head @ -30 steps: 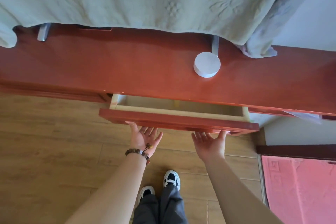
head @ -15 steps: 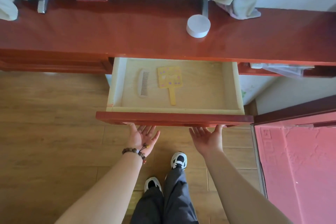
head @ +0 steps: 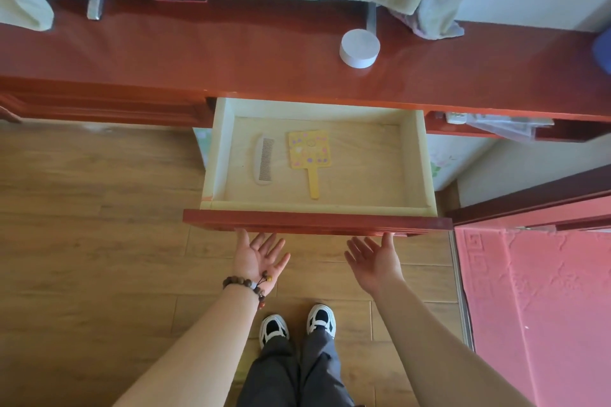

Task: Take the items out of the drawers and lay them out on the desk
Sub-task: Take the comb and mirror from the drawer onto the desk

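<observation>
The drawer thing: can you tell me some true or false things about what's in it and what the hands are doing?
1. The drawer is pulled open. True.
2. A comb and a yellow paddle-shaped item lie side by side in it, apart. True.
3. The comb lies to the right of the yellow item. False: it lies to its left.
4. The left hand is holding the comb. False: it is palm up, holding nothing, at the underside of the drawer front, and so is the right hand.
5. A white round object sits on the desk. True.
6. The left wrist is bare. False: it wears a bead bracelet.
</observation>
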`<state>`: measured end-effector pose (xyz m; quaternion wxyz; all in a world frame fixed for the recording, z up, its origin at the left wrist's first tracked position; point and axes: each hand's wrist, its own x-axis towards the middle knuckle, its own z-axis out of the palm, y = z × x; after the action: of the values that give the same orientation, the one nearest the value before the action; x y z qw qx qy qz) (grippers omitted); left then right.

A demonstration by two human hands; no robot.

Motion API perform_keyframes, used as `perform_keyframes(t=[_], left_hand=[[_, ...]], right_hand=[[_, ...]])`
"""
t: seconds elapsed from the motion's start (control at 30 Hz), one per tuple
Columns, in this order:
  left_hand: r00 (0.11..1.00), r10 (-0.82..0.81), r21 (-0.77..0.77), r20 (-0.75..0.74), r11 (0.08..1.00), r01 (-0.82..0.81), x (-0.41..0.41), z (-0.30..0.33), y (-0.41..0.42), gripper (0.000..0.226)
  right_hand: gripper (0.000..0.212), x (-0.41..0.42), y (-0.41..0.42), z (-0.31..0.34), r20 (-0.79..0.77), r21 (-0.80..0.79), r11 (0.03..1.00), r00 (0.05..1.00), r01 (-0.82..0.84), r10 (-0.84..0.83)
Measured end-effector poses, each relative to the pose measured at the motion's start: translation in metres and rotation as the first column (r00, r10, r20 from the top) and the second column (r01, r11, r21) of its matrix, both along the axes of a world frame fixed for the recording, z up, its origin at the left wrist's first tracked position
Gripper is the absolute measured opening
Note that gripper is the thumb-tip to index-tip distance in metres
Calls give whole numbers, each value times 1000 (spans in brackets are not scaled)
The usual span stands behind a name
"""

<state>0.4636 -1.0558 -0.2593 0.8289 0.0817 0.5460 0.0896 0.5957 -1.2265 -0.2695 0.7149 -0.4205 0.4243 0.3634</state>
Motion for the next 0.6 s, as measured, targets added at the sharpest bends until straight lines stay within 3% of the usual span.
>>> perform_keyframes(t=[0.13, 0.27, 0.33, 0.4, 0.47, 0.53, 0.6], left_hand=[[957, -279, 132, -79, 949, 287, -14, 31, 2, 59], [888, -446, 396, -113, 799, 452, -25, 78, 11, 38], [874, -464, 604, -147, 658, 451, -23, 100, 23, 25], [825, -491, 758, -279, 415, 503, -13, 115, 38, 27], [767, -449, 790, -458, 190, 583, 2, 121, 51, 34], [726, -385, 766, -570, 72, 639, 19, 118, 63, 39], [663, -363, 720, -655, -33, 693, 40, 107, 72, 46]], right_hand=[[45, -19, 2, 34, 38, -107, 959, 963, -263, 268], [25, -34, 17, 77, 151, -149, 876, 865, -458, 478], [17, -34, 31, 101, 233, -160, 842, 809, -516, 540], [14, -29, 49, 120, 336, -241, 799, 725, -551, 601], [11, -19, 68, 130, 404, -355, 751, 633, -556, 660], [7, -5, 85, 130, 432, -481, 691, 539, -540, 723], [12, 13, 100, 122, 384, -688, 531, 373, -494, 845]])
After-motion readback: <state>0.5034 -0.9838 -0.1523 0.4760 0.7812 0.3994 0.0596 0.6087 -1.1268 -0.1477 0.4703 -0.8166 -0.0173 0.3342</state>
